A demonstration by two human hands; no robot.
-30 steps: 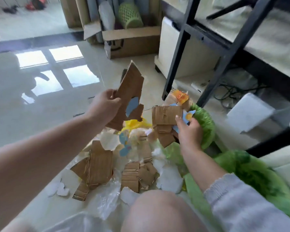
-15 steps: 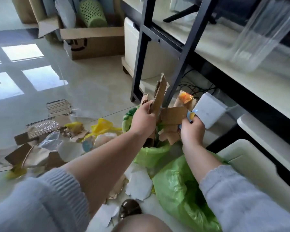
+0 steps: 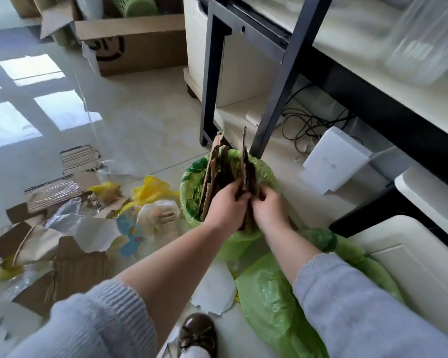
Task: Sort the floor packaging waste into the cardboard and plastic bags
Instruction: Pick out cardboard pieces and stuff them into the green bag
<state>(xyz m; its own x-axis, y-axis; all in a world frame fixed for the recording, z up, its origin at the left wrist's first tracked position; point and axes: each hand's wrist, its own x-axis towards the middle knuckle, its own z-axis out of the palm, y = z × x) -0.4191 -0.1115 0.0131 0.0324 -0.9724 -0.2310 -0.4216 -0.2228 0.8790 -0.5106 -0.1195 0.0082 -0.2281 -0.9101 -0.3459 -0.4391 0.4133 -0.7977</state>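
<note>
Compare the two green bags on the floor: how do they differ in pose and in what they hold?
The far green bag stands upright with its mouth open; the near green bag lies flat and crumpled on the floor. The far green bag holds upright cardboard pieces, which the left hand and right hand press in; the near green bag shows nothing inside. Both are thin, light green plastic.

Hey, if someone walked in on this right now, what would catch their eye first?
Probably both bare hands, left hand and right hand, pushing upright torn brown cardboard pieces into the open green plastic bag beside the black metal desk leg. Then the litter of cardboard scraps and plastic wrap on the glossy floor at left.
</note>
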